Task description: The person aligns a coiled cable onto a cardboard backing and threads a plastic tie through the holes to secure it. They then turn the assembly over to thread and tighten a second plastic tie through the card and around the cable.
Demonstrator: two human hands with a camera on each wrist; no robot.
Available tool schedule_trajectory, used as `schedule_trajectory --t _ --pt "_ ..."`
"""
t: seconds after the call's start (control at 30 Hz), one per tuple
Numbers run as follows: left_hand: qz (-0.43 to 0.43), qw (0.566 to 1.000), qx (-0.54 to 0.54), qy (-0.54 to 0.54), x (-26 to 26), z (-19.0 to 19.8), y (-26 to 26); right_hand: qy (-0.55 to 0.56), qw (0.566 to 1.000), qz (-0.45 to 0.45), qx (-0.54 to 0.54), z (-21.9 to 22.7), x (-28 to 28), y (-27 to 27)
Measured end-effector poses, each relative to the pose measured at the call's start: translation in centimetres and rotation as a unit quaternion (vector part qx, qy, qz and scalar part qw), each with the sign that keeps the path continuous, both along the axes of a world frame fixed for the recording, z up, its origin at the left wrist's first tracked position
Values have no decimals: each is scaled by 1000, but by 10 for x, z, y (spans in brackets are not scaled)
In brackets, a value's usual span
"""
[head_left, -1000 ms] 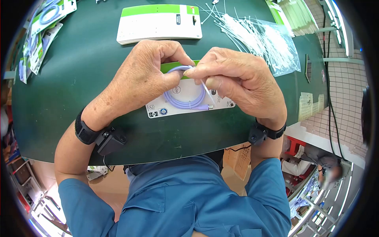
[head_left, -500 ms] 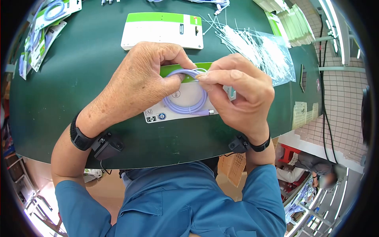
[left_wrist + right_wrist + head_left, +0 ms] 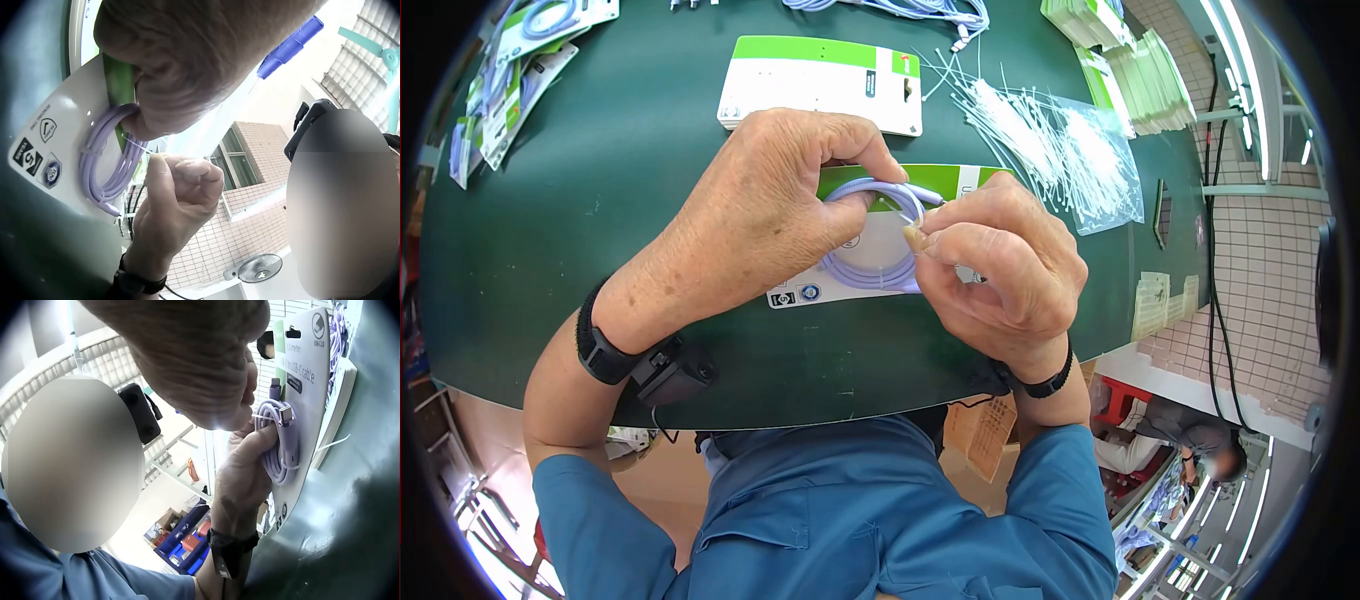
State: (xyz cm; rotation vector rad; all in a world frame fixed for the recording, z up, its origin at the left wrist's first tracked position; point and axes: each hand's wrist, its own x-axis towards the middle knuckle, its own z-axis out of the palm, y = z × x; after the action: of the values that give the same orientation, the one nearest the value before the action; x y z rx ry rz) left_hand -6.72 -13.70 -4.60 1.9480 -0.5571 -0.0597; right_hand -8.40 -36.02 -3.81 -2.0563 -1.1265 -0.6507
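Note:
A lilac USB-C cable [image 3: 870,276] lies coiled against a printed green-and-white card [image 3: 800,290]. My left hand [image 3: 775,190] grips the upper left of the coil, its thumb and index finger on either side of the loops. A thin white cable tie [image 3: 139,144] passes around the coil's upper part. Its free end is pinched between thumb and index finger of my right hand [image 3: 1005,265]. In the right wrist view both metal-tipped plugs of the cable [image 3: 281,450] show; a second tie binds the coil lower down.
A stack of cards [image 3: 820,85] lies beyond my hands. Loose white cable ties [image 3: 1025,135] spill from a clear bag [image 3: 1105,190] to its right. Packed cables on cards [image 3: 515,100] pile at far left, more lilac cables [image 3: 900,8] at the back, and card stacks [image 3: 1150,85] at back right.
My right hand has shifted down over the card's right side, drawing the tie's end round the coil. One cable plug now shows at the top, while the lower one is covered. My left hand keeps its grip.

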Motion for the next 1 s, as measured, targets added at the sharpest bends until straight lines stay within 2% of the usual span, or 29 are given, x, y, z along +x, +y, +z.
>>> schedule_trajectory --t 0.47,0.6,0.83,1.0 --pt "3 1000 -10 18 -1 -2 -1 -17 1000 1 -22 -7 2 5" --pt "1 1000 -9 20 -1 -3 -2 -27 998 12 -48 -11 3 8" --pt "-18 998 -31 60 -1 -1 -3 -47 987 -17 -152 -5 -5 12" --pt "-23 996 -41 70 5 -6 0 -70 988 -26 -133 -1 2 9"
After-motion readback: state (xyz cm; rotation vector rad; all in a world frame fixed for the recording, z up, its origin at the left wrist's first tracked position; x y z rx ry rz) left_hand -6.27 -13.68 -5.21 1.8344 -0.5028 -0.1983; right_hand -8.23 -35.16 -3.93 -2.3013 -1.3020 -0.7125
